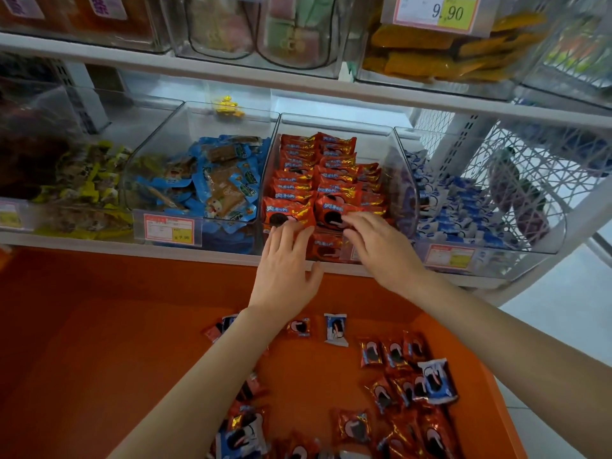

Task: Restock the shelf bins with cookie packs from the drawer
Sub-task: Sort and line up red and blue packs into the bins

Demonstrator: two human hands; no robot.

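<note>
Reaching into the red bin (334,122) on the shelf (99,241), the person works both hands at its front opening. The left grip (284,270) is open, its straight fingers pressed flat against the front-left red pack (286,212). The right grip (381,246) lies with slightly bent fingers on the front-right red pack (331,208); whether it pinches that pack or only pushes it cannot be told. Behind these two, rows of red cookie packs (318,167) fill the bin almost to its rear wall, so this bin looks close to full. The bin just to its right, holding blue-and-white packs (463,207), sits lower and looser, and probably has room for more. Plenty is left below: the orange drawer (116,326) carries many loose packs, mostly toward its right side and near edge. Most are red, such as the trio (394,352), with a few blue-and-white ones (336,329) mixed among them. By this reckoning the job is partly done, with the red stock tidied at the front and the drawer's remainder yet to be sorted by colour.
</note>
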